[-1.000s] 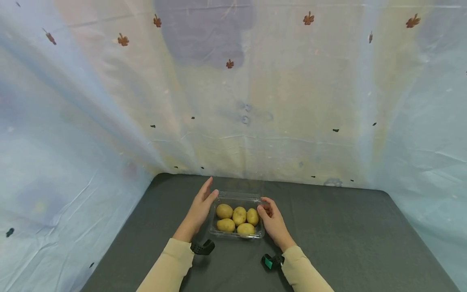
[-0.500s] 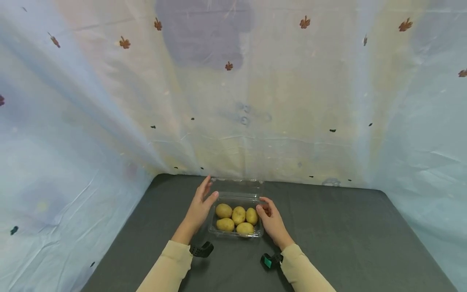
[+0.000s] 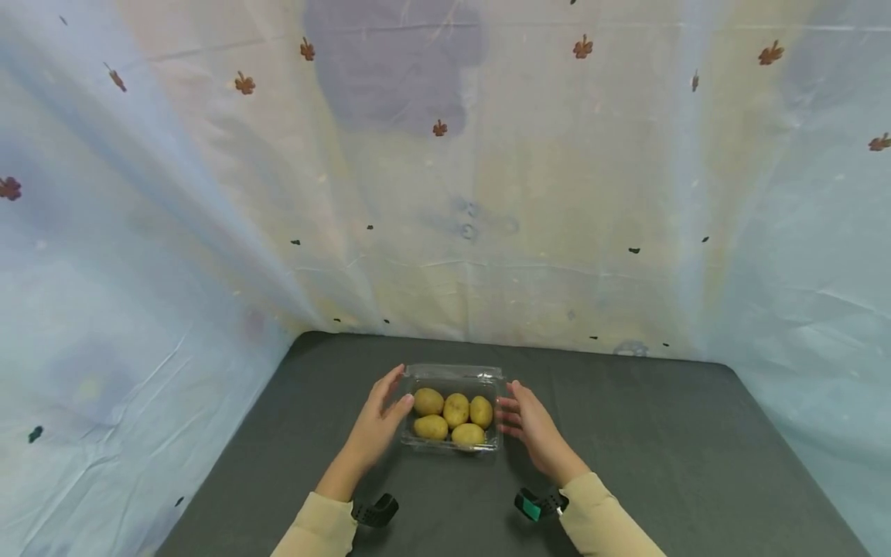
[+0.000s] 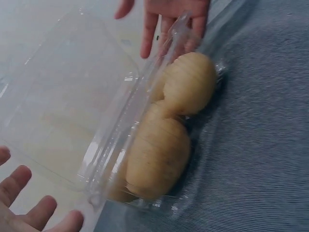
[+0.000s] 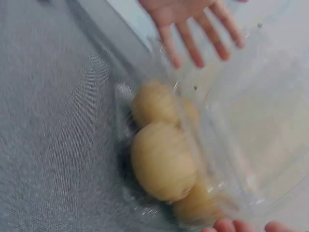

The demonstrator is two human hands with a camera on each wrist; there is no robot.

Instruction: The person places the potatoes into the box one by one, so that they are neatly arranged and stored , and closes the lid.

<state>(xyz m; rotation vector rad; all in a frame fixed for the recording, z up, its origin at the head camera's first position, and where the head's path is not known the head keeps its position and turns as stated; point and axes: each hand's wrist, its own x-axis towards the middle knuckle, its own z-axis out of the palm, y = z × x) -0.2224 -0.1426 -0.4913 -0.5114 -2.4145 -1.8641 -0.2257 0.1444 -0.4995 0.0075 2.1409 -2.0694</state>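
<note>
Several yellow potatoes (image 3: 455,410) lie in a clear plastic clamshell box (image 3: 451,447) on the dark table. Its transparent lid (image 4: 72,92) is raised at the back; its exact tilt is hard to tell. My left hand (image 3: 374,429) is beside the box's left side with fingers spread and thumb near the rim. On the right side, my right hand (image 3: 539,433) has its fingers extended toward the wall, palm facing the box. Both wrist views show the hands holding nothing, though the right wrist view is blurred and catches only fingertips of the right hand (image 5: 241,226).
A dark grey cloth covers the table (image 3: 661,449). Behind and to the left hangs a pale patterned curtain (image 3: 557,170) that meets the table's back edge. Black bands with devices (image 3: 376,510) sit on both wrists.
Both hands have drawn back slightly toward me, and the right has straightened its fingers, letting go of the box's right rim. The lid's visible edge sits lower in the head view.
</note>
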